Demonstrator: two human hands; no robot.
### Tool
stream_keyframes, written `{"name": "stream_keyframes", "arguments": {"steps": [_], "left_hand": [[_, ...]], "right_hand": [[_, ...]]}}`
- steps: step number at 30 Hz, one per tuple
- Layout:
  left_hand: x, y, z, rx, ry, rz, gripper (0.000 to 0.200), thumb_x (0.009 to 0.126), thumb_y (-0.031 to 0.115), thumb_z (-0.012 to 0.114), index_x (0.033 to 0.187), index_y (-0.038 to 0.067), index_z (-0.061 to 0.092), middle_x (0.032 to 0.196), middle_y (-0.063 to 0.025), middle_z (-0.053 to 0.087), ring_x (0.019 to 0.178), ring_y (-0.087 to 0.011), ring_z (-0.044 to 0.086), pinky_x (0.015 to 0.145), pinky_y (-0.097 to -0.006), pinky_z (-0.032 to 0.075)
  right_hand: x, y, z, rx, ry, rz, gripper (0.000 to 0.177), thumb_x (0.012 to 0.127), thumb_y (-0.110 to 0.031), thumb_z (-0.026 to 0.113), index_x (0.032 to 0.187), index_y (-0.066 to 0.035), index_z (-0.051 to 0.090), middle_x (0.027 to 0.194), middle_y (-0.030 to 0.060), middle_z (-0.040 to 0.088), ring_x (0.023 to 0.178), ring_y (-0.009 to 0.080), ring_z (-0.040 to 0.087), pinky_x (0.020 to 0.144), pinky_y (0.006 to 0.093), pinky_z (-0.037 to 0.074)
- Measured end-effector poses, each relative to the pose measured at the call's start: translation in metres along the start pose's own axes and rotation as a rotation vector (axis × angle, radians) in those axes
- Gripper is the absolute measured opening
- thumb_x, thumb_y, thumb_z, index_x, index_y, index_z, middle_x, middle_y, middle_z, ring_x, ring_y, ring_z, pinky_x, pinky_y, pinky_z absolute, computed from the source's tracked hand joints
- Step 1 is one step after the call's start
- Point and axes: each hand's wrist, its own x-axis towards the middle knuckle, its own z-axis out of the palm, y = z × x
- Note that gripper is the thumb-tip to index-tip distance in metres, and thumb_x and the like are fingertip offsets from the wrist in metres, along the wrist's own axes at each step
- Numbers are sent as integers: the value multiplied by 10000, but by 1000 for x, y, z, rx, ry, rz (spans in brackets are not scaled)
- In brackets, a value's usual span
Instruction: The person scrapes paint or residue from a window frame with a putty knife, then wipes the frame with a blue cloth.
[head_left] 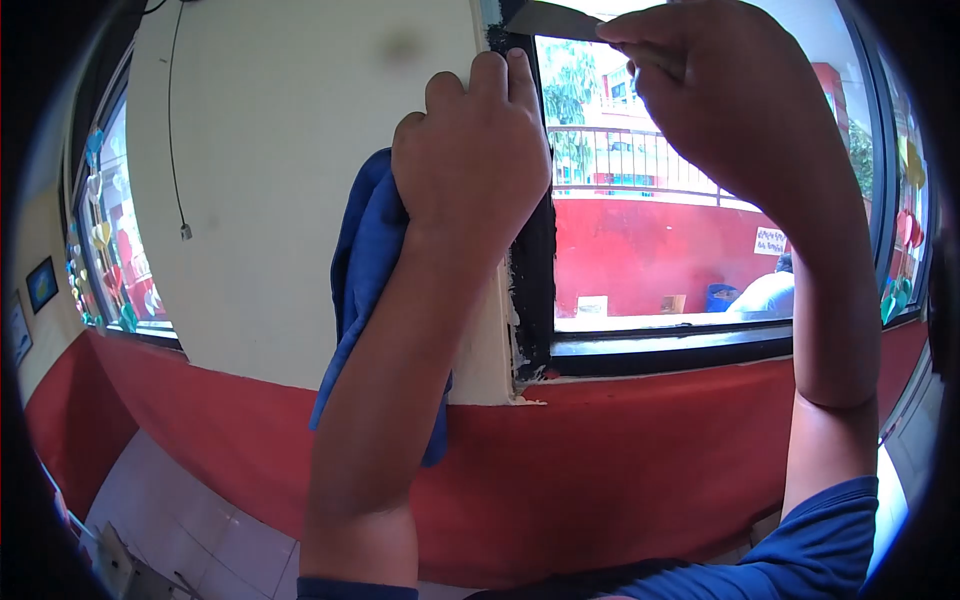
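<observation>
My left hand (472, 150) is raised against the edge of the cream wall beside the black window frame (537, 260). Its fingers are curled round a blue cloth (368, 250) that hangs down behind the forearm, with the index finger pointing up at the frame. Higher up and to the right, my right hand (715, 85) grips a scraper by its handle. The flat metal blade of the scraper (555, 20) reaches left to the top part of the frame, just above my left fingertips. The cloth's upper part is hidden in my left palm.
Behind the window glass are a railing (640, 160), a red wall (640, 240) and a person in white (768, 292). A cord (172, 120) hangs on the cream wall (270, 200). Red paint (600, 460) covers the lower wall. Another window with coloured decorations (115, 250) stands left.
</observation>
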Motion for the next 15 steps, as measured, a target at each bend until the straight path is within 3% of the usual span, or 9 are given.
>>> {"name": "stream_keyframes", "arguments": {"steps": [7, 15], "left_hand": [[0, 1, 2, -6, 25, -2, 274, 911, 152, 661, 1150, 61, 759, 907, -11, 636, 715, -181, 606, 475, -335, 507], [0, 2, 0, 7, -3, 1, 311, 905, 164, 657, 1185, 58, 744, 919, -14, 643, 741, -181, 621, 503, -336, 530]], "right_hand": [[7, 10, 9, 25, 39, -90, 181, 833, -86, 581, 877, -23, 744, 738, 159, 620, 796, 343, 623, 751, 472, 513], [7, 2, 3, 46, 3, -6, 206, 828, -78, 564, 869, -12, 755, 767, 168, 657, 807, 355, 644, 779, 466, 527]]}}
